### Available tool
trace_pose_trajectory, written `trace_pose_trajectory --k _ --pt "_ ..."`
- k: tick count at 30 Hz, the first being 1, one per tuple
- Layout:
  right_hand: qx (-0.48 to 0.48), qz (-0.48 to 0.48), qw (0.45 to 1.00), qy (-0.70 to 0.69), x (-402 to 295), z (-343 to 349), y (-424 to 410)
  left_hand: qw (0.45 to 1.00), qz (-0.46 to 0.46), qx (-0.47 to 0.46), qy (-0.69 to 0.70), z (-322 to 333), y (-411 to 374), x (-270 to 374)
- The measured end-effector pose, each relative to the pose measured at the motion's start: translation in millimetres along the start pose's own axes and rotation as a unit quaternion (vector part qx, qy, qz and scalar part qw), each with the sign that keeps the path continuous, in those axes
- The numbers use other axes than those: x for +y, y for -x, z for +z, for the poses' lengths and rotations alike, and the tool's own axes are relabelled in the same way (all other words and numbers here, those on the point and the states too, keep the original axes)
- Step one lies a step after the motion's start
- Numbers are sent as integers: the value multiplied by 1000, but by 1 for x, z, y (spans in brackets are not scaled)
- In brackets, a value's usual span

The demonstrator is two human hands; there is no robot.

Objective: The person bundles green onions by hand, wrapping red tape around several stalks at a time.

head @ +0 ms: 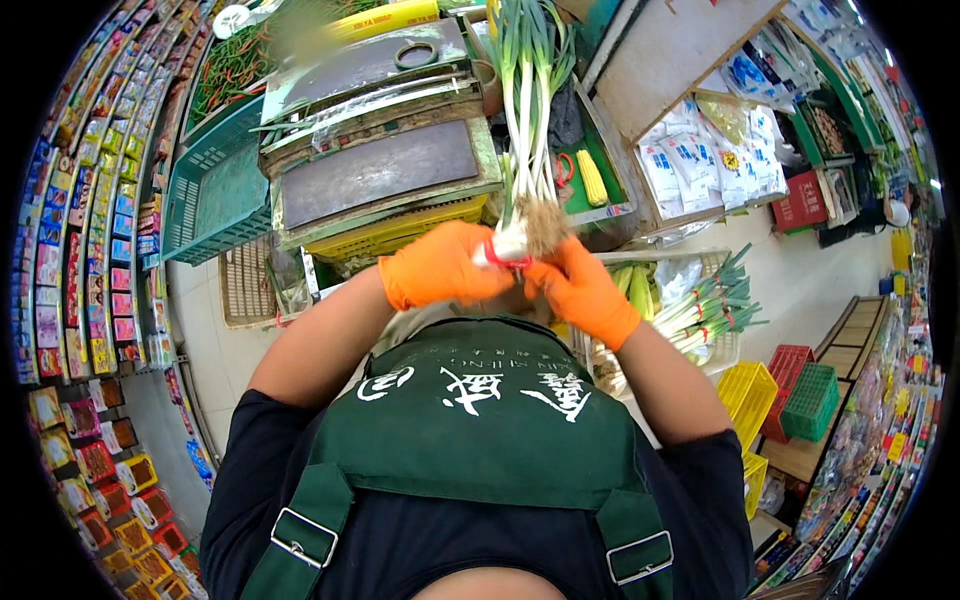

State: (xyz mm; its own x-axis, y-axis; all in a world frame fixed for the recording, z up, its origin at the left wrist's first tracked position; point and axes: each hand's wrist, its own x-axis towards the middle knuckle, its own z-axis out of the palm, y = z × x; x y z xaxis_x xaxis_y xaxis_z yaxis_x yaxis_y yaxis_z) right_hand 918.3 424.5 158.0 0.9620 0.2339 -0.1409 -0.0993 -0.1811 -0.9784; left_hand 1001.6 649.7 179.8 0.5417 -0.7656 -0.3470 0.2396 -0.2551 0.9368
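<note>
In front of my chest, my left hand, in an orange glove, grips the white ends of long green onions or leeks. Red tape wraps around those white ends. My right hand, also gloved in orange, has its fingers drawn together at the tape's right side; a small dark bit shows between the hands, too blurred to name. Brown hairy roots hang just above my right fingers. The leaves stretch away from me over a green tray, which holds red-handled scissors and a peeled corn cob.
Ahead is a worn stand with a dark plate and a tape roll. A teal crate and red and green chillies sit left. To the right, a basket holds taped onion bundles and husked corn.
</note>
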Motion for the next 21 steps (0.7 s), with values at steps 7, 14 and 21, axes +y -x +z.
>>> trace_pose_trajectory --k 7,14,21 --pt "-4 -293 906 306 -52 -21 -32 989 107 33 97 9 11 20" --pt "72 -300 845 437 -47 -95 -61 985 100 138 25 17 43 49" --pt "78 -220 928 289 -91 -27 -61 913 307 268 15 -11 27 100"
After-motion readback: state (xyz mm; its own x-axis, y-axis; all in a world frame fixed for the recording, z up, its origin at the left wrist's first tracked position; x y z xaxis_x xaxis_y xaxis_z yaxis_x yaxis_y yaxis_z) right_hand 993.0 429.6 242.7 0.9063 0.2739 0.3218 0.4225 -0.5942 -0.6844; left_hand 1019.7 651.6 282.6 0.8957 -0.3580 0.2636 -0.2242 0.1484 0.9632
